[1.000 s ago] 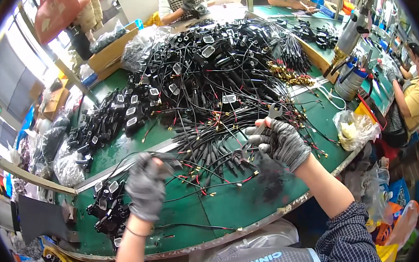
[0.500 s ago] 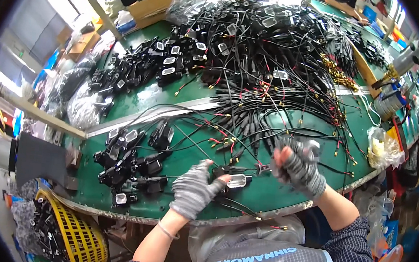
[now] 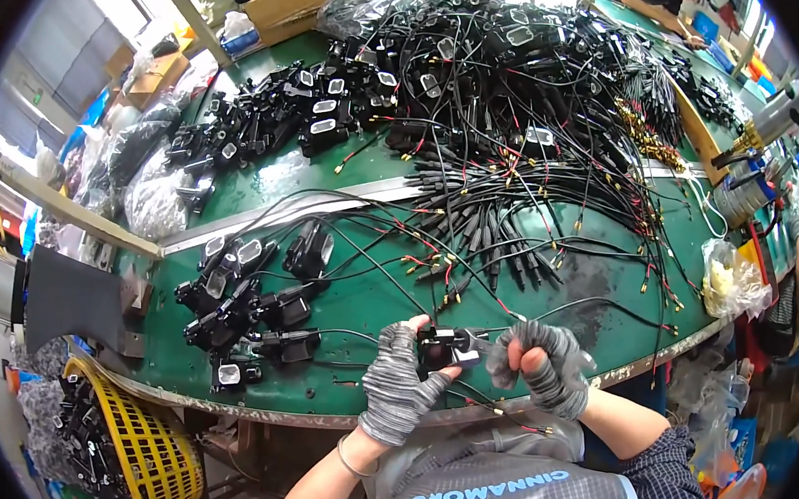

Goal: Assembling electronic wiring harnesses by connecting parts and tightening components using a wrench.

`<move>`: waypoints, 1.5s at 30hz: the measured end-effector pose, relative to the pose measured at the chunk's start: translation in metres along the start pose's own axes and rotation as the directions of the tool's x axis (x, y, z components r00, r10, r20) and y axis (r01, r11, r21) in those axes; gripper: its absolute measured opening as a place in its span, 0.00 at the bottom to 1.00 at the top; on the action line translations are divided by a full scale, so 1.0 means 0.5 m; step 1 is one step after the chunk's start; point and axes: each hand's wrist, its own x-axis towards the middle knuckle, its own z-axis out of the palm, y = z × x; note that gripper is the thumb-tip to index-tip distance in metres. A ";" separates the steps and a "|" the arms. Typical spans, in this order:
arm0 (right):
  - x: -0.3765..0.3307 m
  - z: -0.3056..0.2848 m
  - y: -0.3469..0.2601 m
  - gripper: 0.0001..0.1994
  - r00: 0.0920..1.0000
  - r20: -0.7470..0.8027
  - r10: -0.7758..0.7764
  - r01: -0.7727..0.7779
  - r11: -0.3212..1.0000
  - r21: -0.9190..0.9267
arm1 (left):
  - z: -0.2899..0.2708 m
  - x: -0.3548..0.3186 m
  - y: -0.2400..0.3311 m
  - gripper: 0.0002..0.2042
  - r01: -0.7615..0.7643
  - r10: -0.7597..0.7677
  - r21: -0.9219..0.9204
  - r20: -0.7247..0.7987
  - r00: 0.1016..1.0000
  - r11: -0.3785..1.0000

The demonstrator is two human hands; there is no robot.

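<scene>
My left hand (image 3: pixel 398 381), in a grey striped fingerless glove, grips a small black plastic housing (image 3: pixel 443 347) between thumb and fingers, low over the green table. Just to its right is my right hand (image 3: pixel 542 366), in a matching glove. Its fingers are curled closed by the housing's right end; what they hold is blurred and I cannot make it out. Black cables (image 3: pixel 554 309) with red wires and brass-coloured ends run close to both hands. Left of my left hand lies a group of similar black housings (image 3: pixel 254 304), some with clear windows.
Behind my hands, a large heap of black housings and cables (image 3: pixel 487 88) covers the green table (image 3: pixel 362 247). A yellow basket (image 3: pixel 155 437) with black parts stands at lower left. Clear plastic bags (image 3: pixel 154 202) lie along the left, and another person's arm (image 3: pixel 657 16) shows at the far right.
My right hand has come down and left toward the housing. My left hand has shifted slightly right and down, and the housing it holds has tilted.
</scene>
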 end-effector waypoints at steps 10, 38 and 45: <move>0.087 -0.018 -0.055 0.23 0.855 0.078 0.512 -0.517 0.855 0.049 | -0.017 0.020 -0.008 0.18 -0.304 0.276 0.081 0.250 0.928 0.949; 0.076 -0.002 -0.119 0.23 0.985 0.143 -0.094 0.127 0.962 -0.243 | -0.033 0.032 0.048 0.13 0.132 -0.073 -0.336 0.184 0.980 0.933; 0.124 -0.049 -0.118 0.22 0.694 0.211 0.688 -0.693 0.718 -0.062 | -0.046 0.031 0.062 0.15 -0.581 0.591 0.379 0.103 0.800 0.721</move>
